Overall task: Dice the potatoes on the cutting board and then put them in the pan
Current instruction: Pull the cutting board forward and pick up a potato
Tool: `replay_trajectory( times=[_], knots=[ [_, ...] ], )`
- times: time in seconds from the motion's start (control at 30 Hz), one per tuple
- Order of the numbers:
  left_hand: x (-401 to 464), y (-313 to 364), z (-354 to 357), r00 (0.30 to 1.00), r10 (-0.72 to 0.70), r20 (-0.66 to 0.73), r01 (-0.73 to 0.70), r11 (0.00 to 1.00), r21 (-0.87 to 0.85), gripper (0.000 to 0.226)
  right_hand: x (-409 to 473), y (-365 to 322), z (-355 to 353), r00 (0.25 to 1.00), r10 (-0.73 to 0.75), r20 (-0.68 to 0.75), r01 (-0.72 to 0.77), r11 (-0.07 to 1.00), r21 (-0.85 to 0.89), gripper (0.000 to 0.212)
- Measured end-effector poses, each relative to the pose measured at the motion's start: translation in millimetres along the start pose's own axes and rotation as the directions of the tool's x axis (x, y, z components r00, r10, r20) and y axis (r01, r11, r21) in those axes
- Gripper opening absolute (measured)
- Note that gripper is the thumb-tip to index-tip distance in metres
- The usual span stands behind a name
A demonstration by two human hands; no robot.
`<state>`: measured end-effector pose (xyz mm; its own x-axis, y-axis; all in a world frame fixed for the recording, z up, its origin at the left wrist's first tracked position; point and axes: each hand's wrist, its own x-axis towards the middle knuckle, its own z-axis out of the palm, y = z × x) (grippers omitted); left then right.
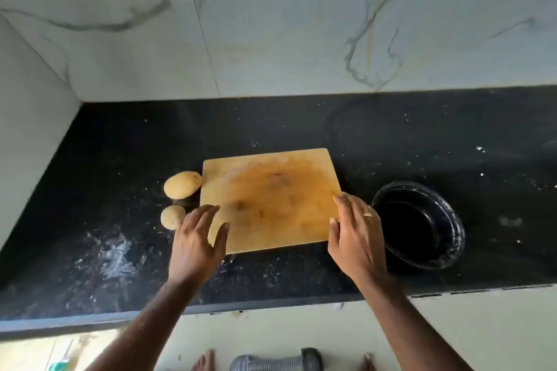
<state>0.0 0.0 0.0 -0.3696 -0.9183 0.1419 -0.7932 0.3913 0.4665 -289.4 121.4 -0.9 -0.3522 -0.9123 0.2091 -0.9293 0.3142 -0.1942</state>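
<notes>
A: Status? Left to right.

B: Two potatoes (182,184) off the board (271,199), on the counter (90,159) at the board's 9 o'clock. Big one touches the board's left edge, small one (172,216) just nearer the person. Both whole, nothing cut.

A: Hands?

B: Left hand (197,239) at the board's 7 o'clock corner, fingers straight and spread, holding nothing, laid over the corner. Small potato just beside its fingertips. Right hand (355,238) on the 4 o'clock edge, fingers relaxed and fairly wide, also holding nothing. Can't tell if it presses the board or only hovers.

A: Pan?

B: Pan (419,224) at the board's 3 o'clock, near the right hand, nothing visible inside.

A: Step?

B: Setup, I'd say. Squaring the board. Dicing not started.

A: Next?

B: Left hand needs a potato onto the board; the small one is closest. No knife in view, so one has to be fetched first.
</notes>
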Motion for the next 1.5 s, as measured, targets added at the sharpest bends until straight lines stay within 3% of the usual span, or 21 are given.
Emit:
replay_trajectory(
  times=[0.13, 0.33, 0.47, 0.67, 0.8, 0.93, 1.07, 1.23, 1.37, 1.5],
  knots=[
    [-15, -11, 33, 0.996, -0.078, 0.047, 0.078, 0.997, -0.004, 0.065, -8, 7, 31, 1.000, -0.024, -0.002, 0.024, 0.993, -0.119, 0.041],
    [-14, -17, 42, 0.983, -0.177, -0.047, 0.170, 0.978, -0.122, 0.074, 0, 14, 52, 0.993, -0.013, -0.119, 0.015, 1.000, 0.015, 0.035],
    [-12, -16, 46, 0.990, -0.133, -0.036, 0.129, 0.987, -0.091, 0.074, 12, 19, 58, 0.980, -0.076, -0.184, 0.094, 0.991, 0.091, 0.034],
    [-16, -18, 49, 0.995, -0.081, -0.062, 0.077, 0.995, -0.058, 0.074, 11, 16, 62, 0.971, -0.151, -0.187, 0.154, 0.988, 0.004, 0.039],
    [-17, -22, 51, 0.993, -0.063, -0.098, 0.057, 0.996, -0.068, 0.080, 9, 16, 66, 0.966, -0.124, -0.227, 0.125, 0.992, -0.009, 0.042],
    [-20, -24, 49, 0.982, -0.140, -0.128, 0.123, 0.984, -0.130, 0.092, 2, 13, 62, 0.955, -0.030, -0.296, 0.037, 0.999, 0.016, 0.044],
    [-19, -28, 50, 0.986, -0.094, -0.135, 0.076, 0.988, -0.132, 0.078, -1, 9, 61, 0.930, -0.082, -0.359, 0.072, 0.997, -0.043, 0.031],
    [-22, -25, 42, 0.980, -0.124, -0.158, 0.087, 0.970, -0.226, 0.061, -3, 2, 55, 0.932, -0.039, -0.361, 0.001, 0.995, -0.103, 0.038],
    [-31, -24, 36, 0.954, -0.198, -0.226, 0.099, 0.918, -0.383, 0.048, -14, -6, 56, 0.936, -0.013, -0.351, -0.012, 0.998, -0.070, 0.029],
    [-39, -21, 31, 0.879, -0.342, -0.334, 0.147, 0.858, -0.492, 0.028, -32, -13, 56, 0.914, -0.038, -0.405, 0.000, 0.995, -0.095, 0.018]
  ],
)
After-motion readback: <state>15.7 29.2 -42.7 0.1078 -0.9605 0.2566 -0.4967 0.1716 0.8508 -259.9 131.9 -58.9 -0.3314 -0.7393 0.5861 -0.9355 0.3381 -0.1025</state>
